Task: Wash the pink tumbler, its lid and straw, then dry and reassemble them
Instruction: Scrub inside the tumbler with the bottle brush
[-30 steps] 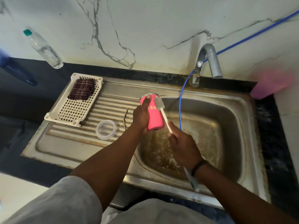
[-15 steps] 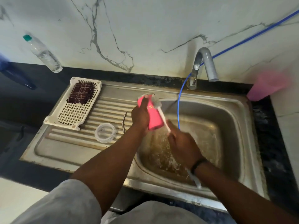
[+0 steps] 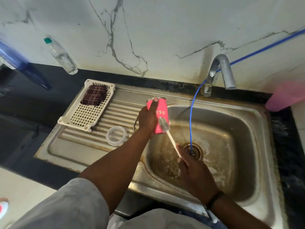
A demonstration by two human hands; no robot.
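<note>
Now left hand (image 3: 148, 119) gripping tumbler (image 3: 160, 116), brush (image 3: 164, 124) against it

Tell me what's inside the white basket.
A folded dark checked cloth lies at the far end of the basket; the rest shows bare mesh. Whatever is under the cloth is hidden.

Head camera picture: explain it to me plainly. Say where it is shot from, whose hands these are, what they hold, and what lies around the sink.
The camera sits on a person's head, looking down at their own bare hands over a steel sink. The left hand grips a pink tumbler. The right hand holds a bottle brush, bristles against the tumbler's outside. On the drainboard lie a clear lid and a white basket holding a dark checked cloth. A blue hose runs into the drain.
</note>
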